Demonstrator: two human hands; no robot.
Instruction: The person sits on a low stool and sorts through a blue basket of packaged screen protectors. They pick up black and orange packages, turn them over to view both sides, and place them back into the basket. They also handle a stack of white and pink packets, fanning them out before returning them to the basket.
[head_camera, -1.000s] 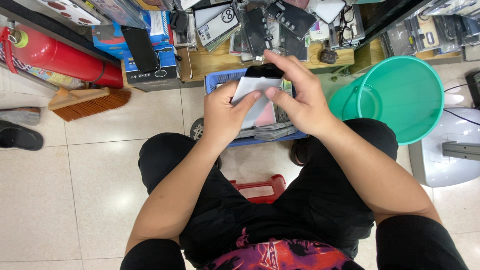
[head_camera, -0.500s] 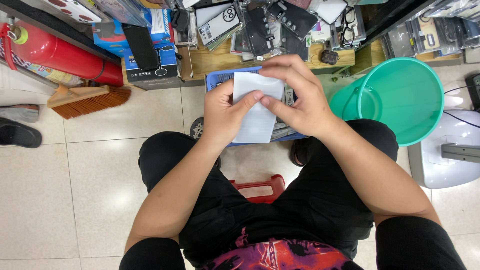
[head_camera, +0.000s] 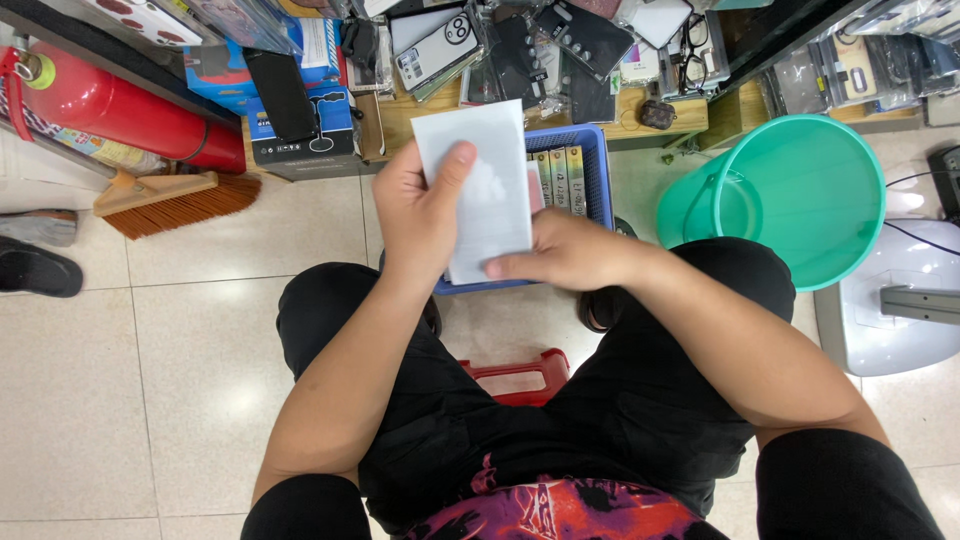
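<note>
Both hands grip a pale flat packet (head_camera: 487, 190) above the blue basket (head_camera: 598, 170): left hand (head_camera: 420, 215) thumb on top, right hand (head_camera: 565, 252) pinching its lower edge.

Bright even indoor light, soft shadows, sharp focus, wide-angle edge distortion

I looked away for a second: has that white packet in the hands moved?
Yes. The white packet now stands upright and higher, its top edge above the far rim of the blue basket; earlier it sat lower, over the basket.
</note>
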